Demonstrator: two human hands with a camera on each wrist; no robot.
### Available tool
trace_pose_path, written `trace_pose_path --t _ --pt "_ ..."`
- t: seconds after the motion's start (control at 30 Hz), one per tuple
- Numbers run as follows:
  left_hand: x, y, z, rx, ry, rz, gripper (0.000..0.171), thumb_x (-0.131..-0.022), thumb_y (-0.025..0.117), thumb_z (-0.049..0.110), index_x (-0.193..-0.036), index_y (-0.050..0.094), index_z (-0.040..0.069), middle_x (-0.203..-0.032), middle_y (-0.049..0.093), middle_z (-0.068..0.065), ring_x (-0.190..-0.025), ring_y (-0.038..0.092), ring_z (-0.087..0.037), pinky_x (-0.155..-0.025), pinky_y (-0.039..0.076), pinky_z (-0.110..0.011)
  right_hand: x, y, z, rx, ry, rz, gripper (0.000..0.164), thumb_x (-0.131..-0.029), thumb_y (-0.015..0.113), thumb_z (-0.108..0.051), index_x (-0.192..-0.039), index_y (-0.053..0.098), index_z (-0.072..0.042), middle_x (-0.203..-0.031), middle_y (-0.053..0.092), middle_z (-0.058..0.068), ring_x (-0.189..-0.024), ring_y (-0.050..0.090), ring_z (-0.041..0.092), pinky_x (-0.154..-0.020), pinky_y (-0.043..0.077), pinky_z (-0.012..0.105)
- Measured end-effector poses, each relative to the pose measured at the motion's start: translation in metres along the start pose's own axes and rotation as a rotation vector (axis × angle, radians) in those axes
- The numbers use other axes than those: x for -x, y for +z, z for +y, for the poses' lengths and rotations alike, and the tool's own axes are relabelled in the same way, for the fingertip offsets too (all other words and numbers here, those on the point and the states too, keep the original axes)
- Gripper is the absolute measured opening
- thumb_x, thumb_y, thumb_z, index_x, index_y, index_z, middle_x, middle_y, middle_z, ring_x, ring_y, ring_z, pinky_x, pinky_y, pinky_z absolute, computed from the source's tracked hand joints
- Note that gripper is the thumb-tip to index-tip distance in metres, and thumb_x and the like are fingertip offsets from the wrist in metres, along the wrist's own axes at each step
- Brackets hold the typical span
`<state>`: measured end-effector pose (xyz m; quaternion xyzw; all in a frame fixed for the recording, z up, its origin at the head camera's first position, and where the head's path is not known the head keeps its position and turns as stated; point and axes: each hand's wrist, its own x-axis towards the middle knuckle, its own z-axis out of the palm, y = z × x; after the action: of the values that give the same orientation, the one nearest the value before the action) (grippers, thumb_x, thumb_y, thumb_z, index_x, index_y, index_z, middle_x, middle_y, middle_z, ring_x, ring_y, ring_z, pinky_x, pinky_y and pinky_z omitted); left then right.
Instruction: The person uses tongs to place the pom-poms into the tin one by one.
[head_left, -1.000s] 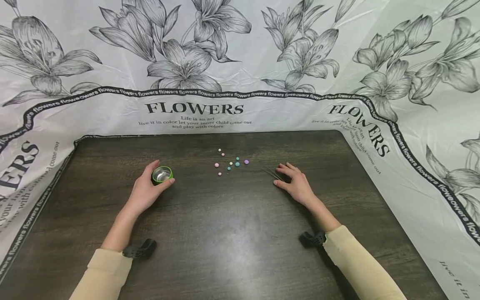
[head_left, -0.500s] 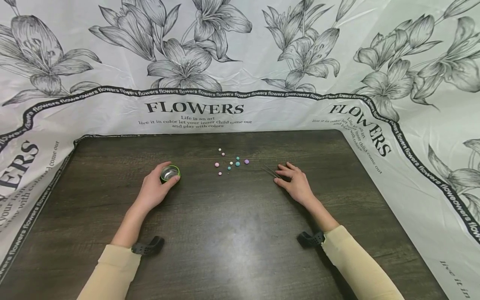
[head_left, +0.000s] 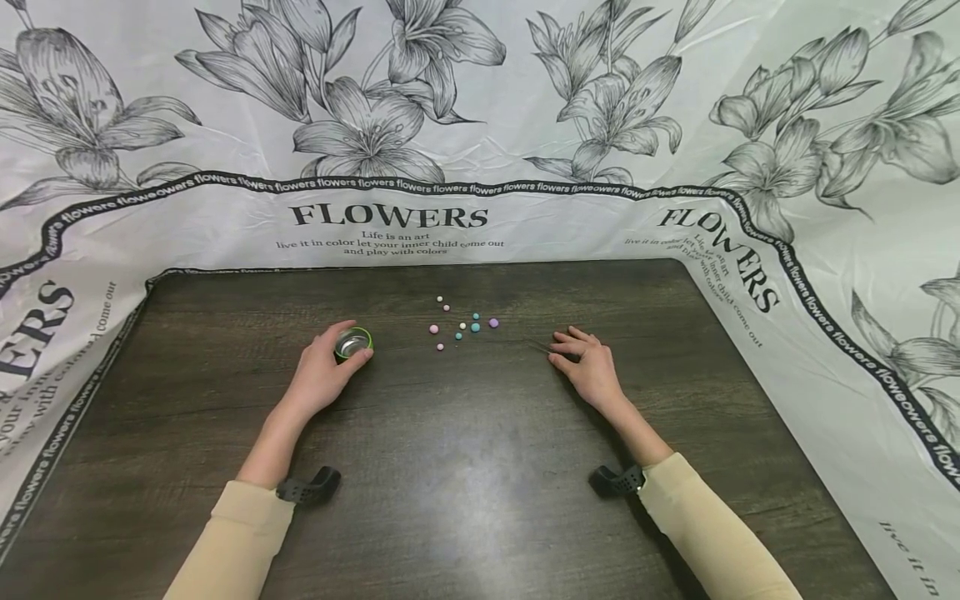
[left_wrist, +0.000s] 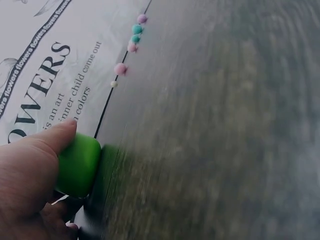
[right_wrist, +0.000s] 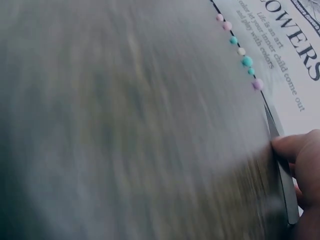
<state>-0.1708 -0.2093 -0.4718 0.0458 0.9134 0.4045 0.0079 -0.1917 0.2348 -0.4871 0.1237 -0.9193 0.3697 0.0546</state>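
Left hand (head_left: 318, 371) curled round the green, metal-lined cup (head_left: 354, 342), left of the beads (head_left: 476, 327) towards the far edge of the worktop (head_left: 450, 450): rigid and light, I'd say, best held by its smooth wall. Right hand (head_left: 592, 371) pinches slim metal tweezers (right_wrist: 286, 187), likely springy; those round beads look apt to roll.

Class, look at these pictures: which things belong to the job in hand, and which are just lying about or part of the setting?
Seem to belong to the job:
cup, held in the left hand
tweezers, held in the right hand
coloured balls, lying between the hands

Setting only:
table
flowered sheet
black wrist straps
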Motion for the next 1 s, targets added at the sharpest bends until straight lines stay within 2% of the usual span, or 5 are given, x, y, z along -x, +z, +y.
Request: trace_pose_path --t 0.23,0.37,0.5,0.73,1.0 --pt "-0.002 0.003 0.000 0.003 0.010 0.002 0.068 -0.104 0.065 0.033 -0.157 0.038 0.001 -0.144 0.050 -0.031 -0.143 0.018 -0.064 -0.113 0.020 -0.076 -0.003 0.008 -0.001 0.019 -0.008 0.059 0.022 -0.094 0.076 -0.010 -0.114 0.078 0.001 -0.134 0.067 0.014 -0.139 0.049 0.033 -0.121 0.022 0.058" --pt "-0.004 0.002 -0.001 0.011 0.018 0.004 0.068 -0.104 0.065 0.033 -0.157 0.037 0.002 -0.142 0.052 -0.029 -0.136 0.040 -0.056 -0.108 0.035 -0.070 -0.005 0.011 -0.002 -0.001 -0.020 0.072 0.021 -0.094 0.077 -0.011 -0.113 0.079 0.000 -0.132 0.068 0.014 -0.137 0.052 0.032 -0.119 0.026 0.056" --pt "-0.004 0.000 -0.001 0.011 0.024 0.004 0.068 -0.104 0.065 0.033 -0.157 0.037 0.001 -0.138 0.055 -0.029 -0.118 0.058 -0.046 -0.091 0.050 -0.061 -0.007 0.014 -0.001 -0.046 -0.062 0.114 0.020 -0.093 0.078 -0.010 -0.110 0.079 0.000 -0.124 0.071 0.015 -0.128 0.060 0.035 -0.116 0.037 0.052" --pt "-0.008 0.000 -0.002 -0.002 0.020 -0.005 0.070 -0.103 0.066 0.034 -0.157 0.037 0.001 -0.136 0.056 -0.031 -0.113 0.061 -0.045 -0.086 0.053 -0.058 -0.007 0.015 -0.001 -0.119 -0.052 0.149 0.020 -0.094 0.078 -0.013 -0.113 0.080 -0.006 -0.105 0.078 0.009 -0.099 0.074 0.026 -0.083 0.060 0.040" --pt "-0.013 0.002 -0.001 -0.004 0.015 -0.011 0.070 -0.103 0.066 0.037 -0.157 0.038 0.003 -0.133 0.059 -0.030 -0.112 0.063 -0.043 -0.085 0.054 -0.057 -0.009 0.016 -0.004 -0.179 -0.097 0.183 0.019 -0.096 0.076 -0.011 -0.114 0.078 -0.004 -0.093 0.079 0.007 -0.086 0.076 0.023 -0.064 0.052 0.015"
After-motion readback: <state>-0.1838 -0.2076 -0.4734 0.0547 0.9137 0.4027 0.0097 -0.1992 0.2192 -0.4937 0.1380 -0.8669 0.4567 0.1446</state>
